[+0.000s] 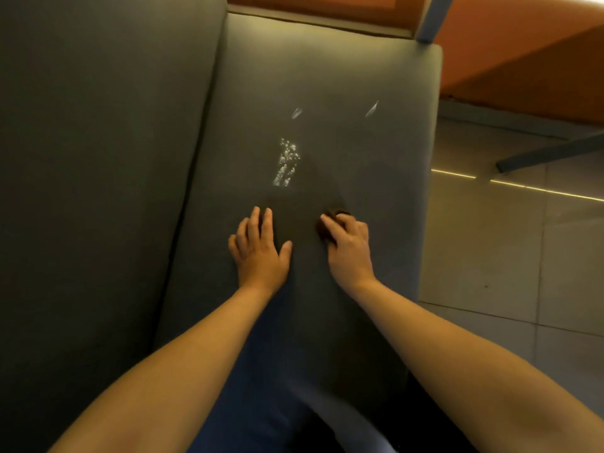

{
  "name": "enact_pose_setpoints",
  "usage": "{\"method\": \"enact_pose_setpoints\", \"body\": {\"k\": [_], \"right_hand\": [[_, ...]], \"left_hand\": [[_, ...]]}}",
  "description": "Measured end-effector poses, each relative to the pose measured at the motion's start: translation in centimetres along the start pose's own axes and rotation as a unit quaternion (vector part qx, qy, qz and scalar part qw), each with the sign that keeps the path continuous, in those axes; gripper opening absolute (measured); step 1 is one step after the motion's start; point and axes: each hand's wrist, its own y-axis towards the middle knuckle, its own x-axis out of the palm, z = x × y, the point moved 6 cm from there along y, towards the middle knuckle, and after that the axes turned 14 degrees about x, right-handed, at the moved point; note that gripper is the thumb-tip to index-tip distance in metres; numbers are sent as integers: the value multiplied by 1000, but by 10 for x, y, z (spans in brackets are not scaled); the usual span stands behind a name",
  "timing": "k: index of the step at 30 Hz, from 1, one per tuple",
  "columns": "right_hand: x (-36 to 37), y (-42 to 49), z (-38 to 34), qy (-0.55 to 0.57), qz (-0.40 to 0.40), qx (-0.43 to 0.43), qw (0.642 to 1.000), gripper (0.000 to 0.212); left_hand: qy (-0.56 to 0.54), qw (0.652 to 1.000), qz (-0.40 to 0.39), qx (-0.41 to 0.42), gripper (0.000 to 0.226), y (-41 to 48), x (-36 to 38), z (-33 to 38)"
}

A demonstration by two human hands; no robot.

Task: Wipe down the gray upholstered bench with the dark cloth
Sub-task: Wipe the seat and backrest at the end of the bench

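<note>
— "While my left hand [258, 246] lies flat on the gray bench [359, 158], what is it for?"
— "Bracing, I judge: fingers straight, slightly apart. My right hand [348, 246] clamps its curled fingers on the dark cloth [323, 231], bunched against the seat just short of the white specks [286, 161], both forearms stretched forward."

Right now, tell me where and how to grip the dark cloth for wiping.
Grip the dark cloth at its bunched middle, coming from above. It lies wadded on the bench seat, so no loose edge stands up to pinch; the right hand covers it this way, fingers curled over its far side.
</note>
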Motion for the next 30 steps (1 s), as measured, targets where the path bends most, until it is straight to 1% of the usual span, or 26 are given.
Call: {"method": "enact_pose_setpoints", "body": {"k": [2,4,6,8,10,12,13,14,15,16,17,18,19,21,22,23,24,26,27,29,30], "right_hand": [[-11,42,-6,26,45,54,997,47],[-16,77,-19,50,81,108,990,46],[-7,95,-37,63,94,129,985,46],[17,92,-69,76,63,89,991,46],[47,73,-105,81,3,6,997,47],[66,54,-125,54,-52,-76,994,46],[67,53,-126,29,-60,-114,991,46],[62,57,-125,6,-50,-149,988,45],[54,66,-119,-10,-25,-167,986,44],[44,80,-110,-17,13,-158,987,44],[32,98,-100,-18,58,-121,991,46],[20,116,-90,-17,95,-67,993,46],[10,131,-82,-17,115,-10,993,47],[3,148,-79,-12,121,77,990,46],[4,150,-84,-10,118,96,988,46],[10,147,-92,-10,106,96,990,46],[19,140,-102,-7,83,78,994,47],[43,114,-125,7,29,6,1000,49],[53,98,-134,10,2,-33,999,50],[68,72,-143,-11,-52,-106,993,53],[71,67,-142,-24,-72,-137,988,53]], "left_hand": [[-8,999,5,-37,86,28,-12,-16],[-11,998,-8,-65,97,52,-19,-32],[-13,997,-33,-72,109,66,-19,-45],[-17,996,-55,-66,112,71,-16,-51],[-25,997,-42,-63,104,71,-17,-54],[-36,997,-24,-60,94,72,-20,-57],[-40,997,-26,-57,95,73,-20,-59],[-42,997,-34,-55,100,73,-20,-62],[-44,997,-42,-53,106,72,-19,-64],[-46,996,-51,-52,111,73,-18,-65],[-48,996,-59,-53,114,73,-17,-65],[-51,995,-67,-54,116,73,-15,-66],[-52,995,-72,-55,116,73,-15,-66],[-54,994,-77,-56,117,74,-15,-66],[-56,994,-80,-57,117,75,-14,-66],[-59,993,-82,-57,118,75,-14,-67],[-61,993,-82,-56,118,75,-13,-67],[-61,994,-73,-57,115,75,-13,-66],[-54,994,-67,-60,110,75,-14,-66],[-32,995,-74,-65,97,75,-14,-65],[-32,994,-77,-65,96,75,-14,-65]]}}
